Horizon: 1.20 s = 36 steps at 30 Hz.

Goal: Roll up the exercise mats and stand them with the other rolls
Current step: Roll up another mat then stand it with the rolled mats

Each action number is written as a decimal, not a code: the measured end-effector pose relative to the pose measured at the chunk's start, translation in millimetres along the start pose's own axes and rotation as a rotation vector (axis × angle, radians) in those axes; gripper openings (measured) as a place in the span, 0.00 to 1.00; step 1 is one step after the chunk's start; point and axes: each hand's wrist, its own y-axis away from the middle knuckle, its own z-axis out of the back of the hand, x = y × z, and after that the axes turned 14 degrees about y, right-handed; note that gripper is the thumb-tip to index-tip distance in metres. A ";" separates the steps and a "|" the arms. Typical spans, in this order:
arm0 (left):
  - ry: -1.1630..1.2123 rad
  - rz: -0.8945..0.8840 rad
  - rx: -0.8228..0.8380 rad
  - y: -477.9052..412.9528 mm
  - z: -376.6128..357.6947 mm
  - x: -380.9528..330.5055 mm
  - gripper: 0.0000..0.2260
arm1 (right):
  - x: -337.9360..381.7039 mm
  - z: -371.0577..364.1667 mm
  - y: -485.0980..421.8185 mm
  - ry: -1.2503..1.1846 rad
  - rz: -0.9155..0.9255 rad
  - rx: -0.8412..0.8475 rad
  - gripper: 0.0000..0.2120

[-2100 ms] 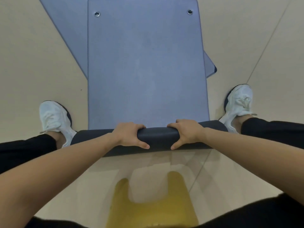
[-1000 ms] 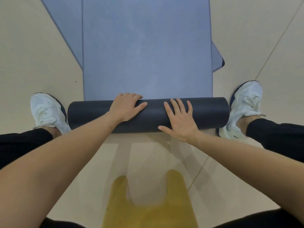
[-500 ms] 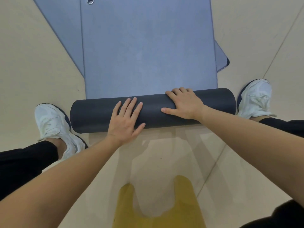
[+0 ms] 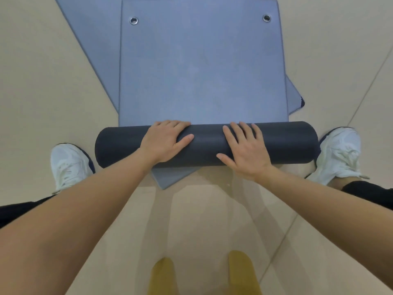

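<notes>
So the left hand (image 4: pixel 164 141) has fingers (image 4: pixel 170 124) curled over the dark mat roll (image 4: pixel 287 143), right hand (image 4: pixel 247 151) flat on it, fingers spread. Unrolled blue mat (image 4: pixel 202 71) has two metal eyelets (image 4: pixel 133 20).

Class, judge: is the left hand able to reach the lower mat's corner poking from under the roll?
Probably yes: the left hand rests on the roll, and the corner lies bare beside its wrist.
</notes>
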 end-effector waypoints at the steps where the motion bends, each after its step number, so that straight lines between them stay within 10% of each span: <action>1: -0.002 0.014 0.025 -6.4 3.8 0.1 0.28 | -4.4 2.0 -6.9 -0.005 0.010 0.000 0.38; 10: -0.082 -0.049 -0.426 12.7 2.2 -30.0 0.19 | -41.1 21.2 -76.4 -0.132 0.065 0.069 0.36; 23: -0.164 0.028 -0.103 -38.3 16.6 0.0 0.44 | -61.1 34.3 -99.0 -0.089 -0.051 -0.104 0.36; 36: -0.162 0.014 0.182 -122.2 64.0 30.0 0.70 | -85.8 12.4 -130.7 0.132 0.118 0.081 0.68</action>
